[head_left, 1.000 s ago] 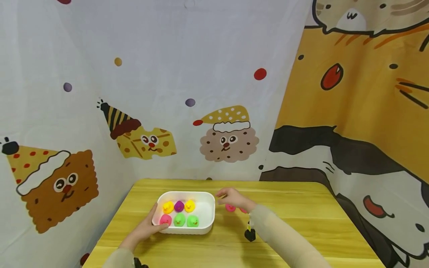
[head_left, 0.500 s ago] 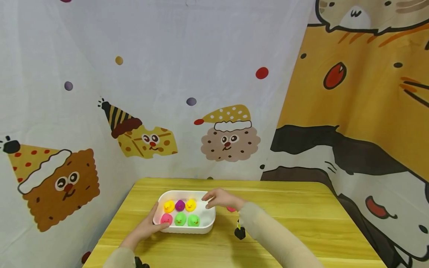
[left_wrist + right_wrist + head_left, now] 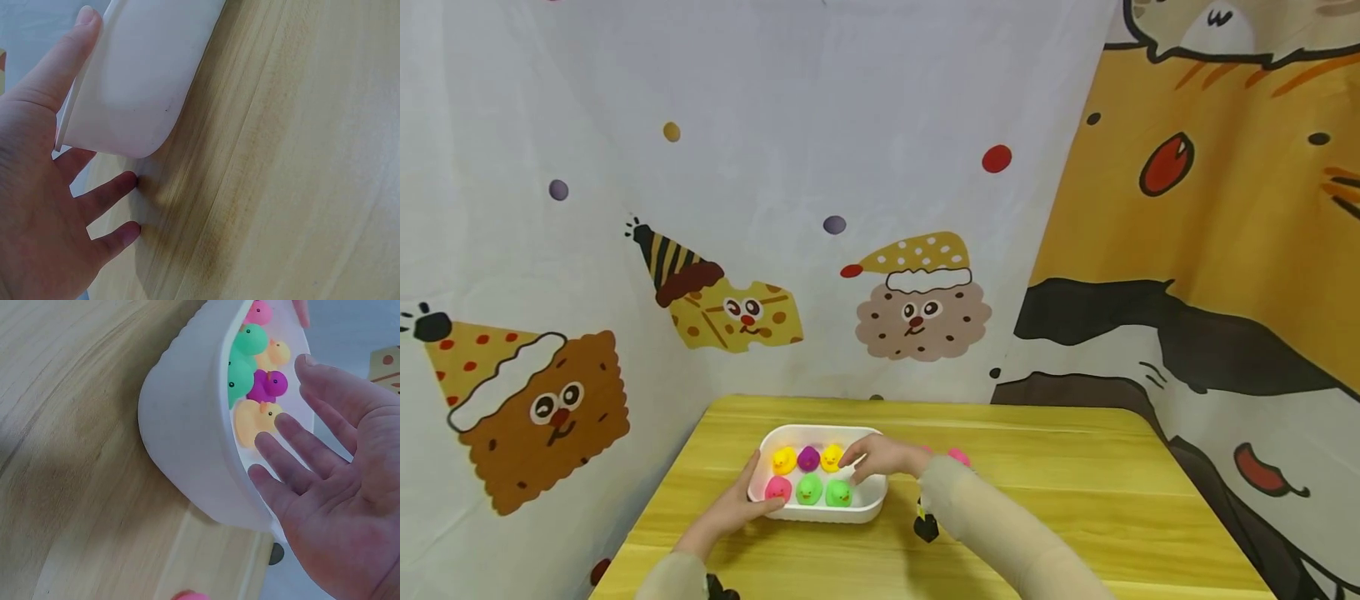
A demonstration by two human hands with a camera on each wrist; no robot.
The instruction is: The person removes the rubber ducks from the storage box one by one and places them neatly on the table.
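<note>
Head: right grip [image 3: 880, 457] shifted from beside to over white tub [image 3: 824, 515].

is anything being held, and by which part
The left hand holds the white tub around its near left corner; the right hand holds nothing.

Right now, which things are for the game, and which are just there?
For the game:
left hand
right hand
white tub
six toy ducks inside
probably the pink things outside it

Just there:
picture cloth behind
wooden table underneath
</note>
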